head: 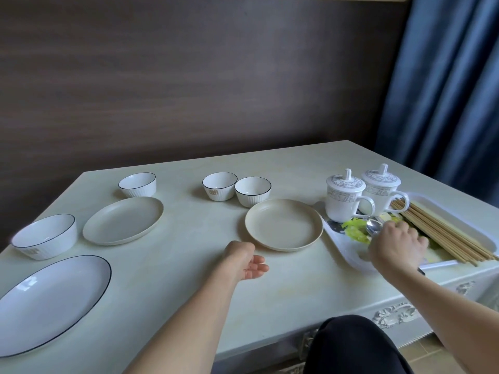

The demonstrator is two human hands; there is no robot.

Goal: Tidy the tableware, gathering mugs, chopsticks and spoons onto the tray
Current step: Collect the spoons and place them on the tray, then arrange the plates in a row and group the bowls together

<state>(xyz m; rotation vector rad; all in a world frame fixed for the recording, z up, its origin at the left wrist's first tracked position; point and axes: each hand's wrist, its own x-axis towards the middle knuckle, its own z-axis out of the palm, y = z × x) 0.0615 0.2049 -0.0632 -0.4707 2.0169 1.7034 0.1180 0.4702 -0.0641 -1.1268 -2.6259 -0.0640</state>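
Left hand [247, 261] hangs loosely curled over the table [283, 287], holding nothing. Right hand [397, 245] is over the tray [348, 245], fingers on a metal spoon [374, 227]; whether it grips, I can't tell. Two lidded mugs [343, 199] and a chopstick bundle [442, 233] sit on the tray.

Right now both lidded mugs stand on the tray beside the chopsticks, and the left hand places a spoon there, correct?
Not quite. The head view shows the right hand, not the left, placing the spoon on the tray. Both mugs stand there beside the chopsticks.
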